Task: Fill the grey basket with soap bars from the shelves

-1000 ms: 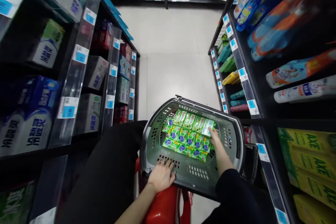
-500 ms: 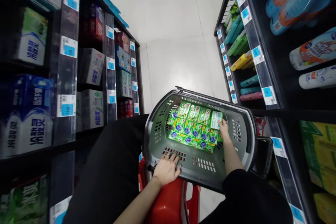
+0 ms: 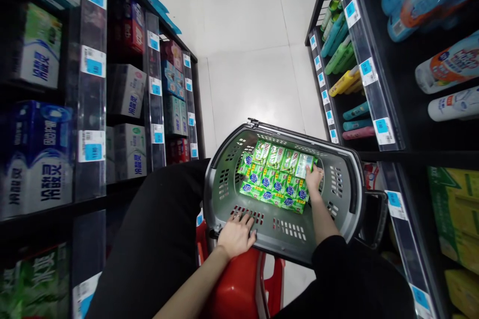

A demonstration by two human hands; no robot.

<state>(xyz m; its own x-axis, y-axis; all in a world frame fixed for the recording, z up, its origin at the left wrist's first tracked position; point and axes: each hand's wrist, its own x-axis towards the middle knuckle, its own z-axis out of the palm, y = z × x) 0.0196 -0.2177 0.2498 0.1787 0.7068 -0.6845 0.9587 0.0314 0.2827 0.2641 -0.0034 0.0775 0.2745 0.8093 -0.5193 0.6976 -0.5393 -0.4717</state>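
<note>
A grey shopping basket [image 3: 346, 194] rests on a red stool [image 3: 239, 289] in front of me. Inside it lie several green soap packs [image 3: 271, 177] in neat rows. My left hand [image 3: 236, 234] lies flat over the basket's near rim, fingers spread on its slotted wall. My right hand [image 3: 313, 177] reaches into the basket and grips a pale green pack [image 3: 304, 162] at the right end of the far row.
Black shelves line both sides of a narrow aisle. The left shelf [image 3: 112, 109] holds tissue packs and boxes. The right shelf [image 3: 374, 84] holds bottles, tubes and yellow boxes [image 3: 456, 209]. White tiled floor [image 3: 254, 60] stretches ahead. My dark-trousered leg [image 3: 157, 239] is beside the basket.
The camera has tipped down and closer, so the basket sits higher in view. My right hand has shifted slightly on the pale pack at the row's right end. My left hand stays on the rim.
</note>
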